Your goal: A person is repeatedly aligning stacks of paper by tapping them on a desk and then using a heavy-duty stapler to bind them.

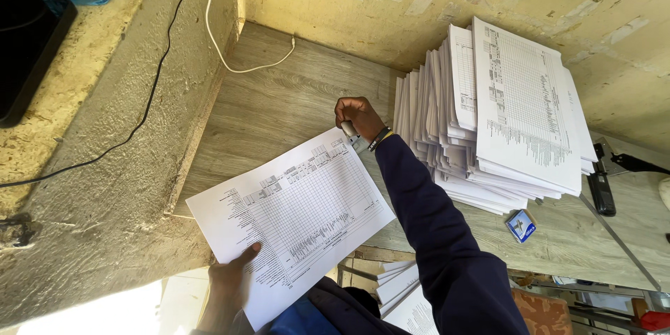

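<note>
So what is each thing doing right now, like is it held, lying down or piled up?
Left hand: gripping the near edge of the printed sheet.
Printed sheet: held flat, printed side up.
Right hand: closed on a small metal stapler at the sheet's far corner.
Paper stack: piled unevenly on the wooden desk.
White cable: lying loose on the desk.
Small blue box: lying beside the stack.

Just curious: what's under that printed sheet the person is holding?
Under the held sheet lies the grey wooden tabletop. The left hand grips its lower edge; the right hand presses a stapler at its corner. Anything beneath the middle is hidden.
</note>
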